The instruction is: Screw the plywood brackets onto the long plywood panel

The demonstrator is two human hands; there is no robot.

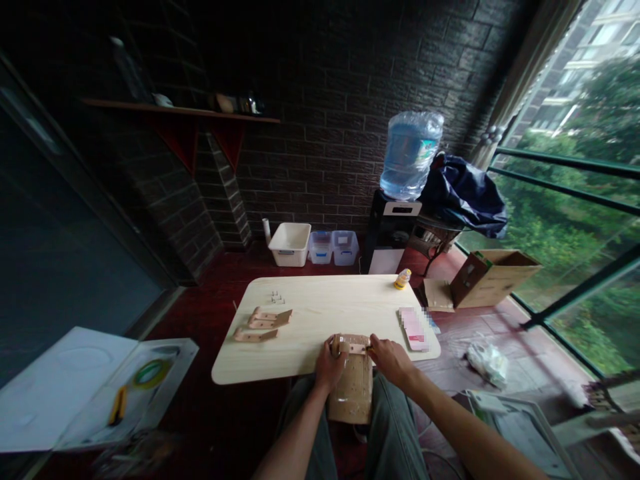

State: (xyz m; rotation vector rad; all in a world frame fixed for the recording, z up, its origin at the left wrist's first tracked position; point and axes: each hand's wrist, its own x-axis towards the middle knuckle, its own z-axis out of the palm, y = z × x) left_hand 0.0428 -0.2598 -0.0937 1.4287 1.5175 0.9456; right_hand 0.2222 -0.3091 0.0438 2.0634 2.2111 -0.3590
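A cardboard box (351, 393) covered in clear tape rests across my thighs against the table's near edge. On its top lies a small light-wood piece (357, 349) with holes. My left hand (330, 365) is closed on the left end of the wood piece, pressing it to the box. My right hand (389, 358) is closed at the piece's right end, around a small dark item mostly hidden by the fingers. Similar wooden pieces (270, 320) lie at the table's left, with several small screws (276, 298) behind them.
The pale table (330, 300) also bears a pink box (414, 330) and a yellow-capped bottle (403, 279). Plastic bins (290, 245) and a water dispenser (393, 233) stand behind. An open white case (150, 373) lies left; a cardboard carton (493, 280) sits right.
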